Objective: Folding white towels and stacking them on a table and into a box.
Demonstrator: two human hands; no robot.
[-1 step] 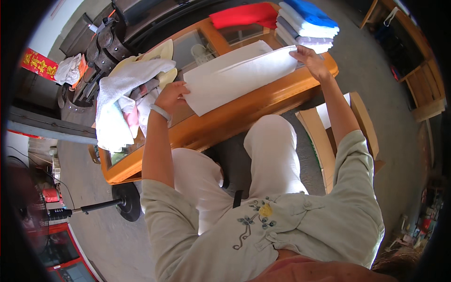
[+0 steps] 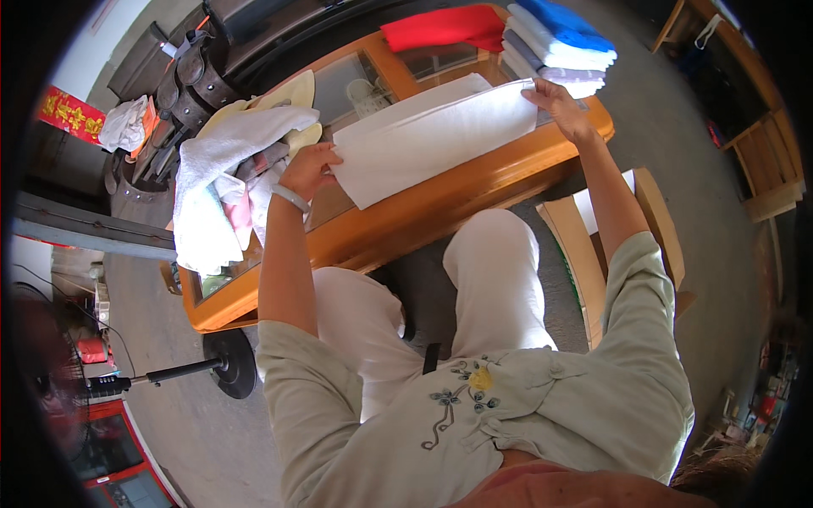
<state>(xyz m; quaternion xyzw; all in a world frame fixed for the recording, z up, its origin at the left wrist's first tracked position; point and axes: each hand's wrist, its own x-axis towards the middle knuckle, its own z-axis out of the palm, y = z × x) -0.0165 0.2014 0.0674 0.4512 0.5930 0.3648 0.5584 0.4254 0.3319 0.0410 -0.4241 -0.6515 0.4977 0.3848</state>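
A white towel [image 2: 440, 140], folded into a long band, lies stretched between my two hands over the glass-topped wooden table [image 2: 483, 191]. At its left end, my left hand [image 2: 312, 172] pinches the edge between thumb and fingers. My right hand [image 2: 555, 108] grips the upper right corner. The towel's front edge hangs slightly lower at the left. Beside my left hand is a loose heap of crumpled cloths [image 2: 227, 169], white, pink and pale yellow. Just beyond my right hand stands a stack of folded towels [image 2: 555, 55], blue on top with white and grey below.
A folded red cloth [image 2: 445, 29] lies at the table's far side. An open cardboard box [image 2: 576, 254] stands on the floor by my right leg. To the left are a fan's round black base [image 2: 229, 364] and pole. A dark carved wooden seat [image 2: 199, 80] stands behind the table.
The whole view has shifted very slightly. Both hands keep their hold on the towel's ends, and nothing else has visibly moved.
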